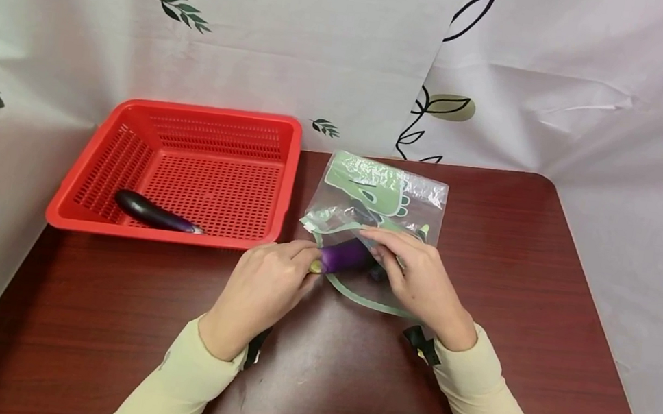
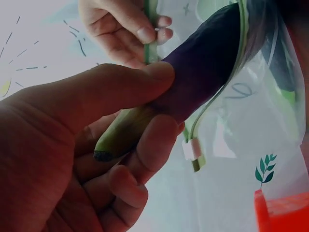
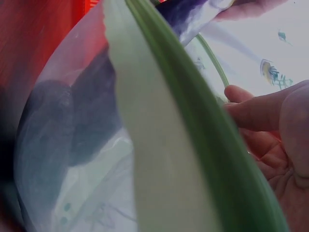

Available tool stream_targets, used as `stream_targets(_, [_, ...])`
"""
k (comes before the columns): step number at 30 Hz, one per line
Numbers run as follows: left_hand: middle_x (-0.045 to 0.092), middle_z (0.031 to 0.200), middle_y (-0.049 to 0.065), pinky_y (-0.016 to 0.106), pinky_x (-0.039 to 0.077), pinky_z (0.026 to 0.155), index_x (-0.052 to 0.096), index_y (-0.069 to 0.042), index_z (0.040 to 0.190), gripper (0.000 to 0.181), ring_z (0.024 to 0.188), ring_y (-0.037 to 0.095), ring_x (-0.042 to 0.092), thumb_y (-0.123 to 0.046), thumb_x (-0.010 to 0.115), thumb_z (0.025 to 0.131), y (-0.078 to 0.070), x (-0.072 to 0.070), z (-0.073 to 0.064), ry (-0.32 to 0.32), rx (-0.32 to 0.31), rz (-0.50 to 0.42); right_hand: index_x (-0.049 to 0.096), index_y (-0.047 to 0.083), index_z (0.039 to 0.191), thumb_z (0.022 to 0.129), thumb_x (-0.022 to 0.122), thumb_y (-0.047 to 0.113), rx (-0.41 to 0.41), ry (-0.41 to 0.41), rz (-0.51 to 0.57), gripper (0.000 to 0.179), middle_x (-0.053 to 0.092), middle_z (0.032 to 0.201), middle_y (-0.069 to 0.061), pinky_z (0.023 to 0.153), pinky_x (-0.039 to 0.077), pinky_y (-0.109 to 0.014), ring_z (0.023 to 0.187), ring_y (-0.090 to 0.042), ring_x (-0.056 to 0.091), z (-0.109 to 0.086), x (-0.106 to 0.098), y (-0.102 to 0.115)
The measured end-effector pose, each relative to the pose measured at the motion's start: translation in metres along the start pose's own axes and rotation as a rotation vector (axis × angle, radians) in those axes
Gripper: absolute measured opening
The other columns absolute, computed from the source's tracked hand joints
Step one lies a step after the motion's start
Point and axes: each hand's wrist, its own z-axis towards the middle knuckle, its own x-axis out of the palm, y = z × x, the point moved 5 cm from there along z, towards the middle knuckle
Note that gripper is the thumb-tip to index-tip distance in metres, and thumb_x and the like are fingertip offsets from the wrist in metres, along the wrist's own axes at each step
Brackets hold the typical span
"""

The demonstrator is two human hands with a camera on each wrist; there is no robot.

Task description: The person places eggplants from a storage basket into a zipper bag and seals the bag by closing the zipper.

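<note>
My left hand (image 1: 266, 282) grips a purple eggplant (image 1: 345, 256) by its yellow-green stem end. The eggplant's dark far end reaches through the mouth of a clear zip bag (image 1: 426, 192) with green printing and a green zip edge. At that mouth, my right hand (image 1: 422, 277) pinches the zip edge between thumb and fingers. A white slider (image 2: 191, 149) sits at one end of the zip. Inside the bag, another dark eggplant (image 2: 277, 67) shows through the plastic; the right wrist view blurs its outline.
To the left stands a red perforated basket (image 1: 172, 237), with one dark eggplant (image 1: 151, 210) lying by its near wall. Both rest on a dark red-brown table (image 1: 538, 343). A white patterned cloth (image 1: 253, 32) hangs behind and at the sides.
</note>
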Motion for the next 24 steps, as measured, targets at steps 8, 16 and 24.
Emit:
stream_targets(8, [0.071,0.089,0.001,0.037,0.053,0.058,0.072,-0.006,0.090,0.017,0.066,0.023,0.066,-0.006,0.082,0.077,-0.004,0.011,0.003,0.002,-0.021,0.015,0.071,0.011,0.124,0.092,0.069,-0.001,0.008,0.001,-0.007,0.034,0.071,0.122,-0.002,0.095,0.052,-0.038,0.113,-0.018,0.066,0.000,0.000,0.000])
stream_targets(16, [0.074,0.097,0.005,0.035,0.054,0.066,0.074,-0.001,0.097,0.022,0.080,0.020,0.071,-0.007,0.082,0.077,-0.010,0.018,0.007,-0.001,-0.001,0.051,0.071,0.010,0.123,0.092,0.069,-0.001,0.011,0.003,-0.010,0.033,0.071,0.122,-0.002,0.095,0.051,-0.038,0.113,-0.018,0.066,0.000,0.000,0.000])
stream_targets(24, [0.075,0.103,0.009,0.034,0.055,0.067,0.075,0.001,0.104,0.026,0.083,0.020,0.073,-0.005,0.073,0.079,-0.018,0.019,0.009,-0.016,0.018,0.099,0.071,0.010,0.123,0.092,0.068,-0.001,0.017,0.002,0.000,0.033,0.071,0.121,-0.002,0.094,0.052,-0.037,0.111,-0.017,0.066,0.000,0.000,0.002])
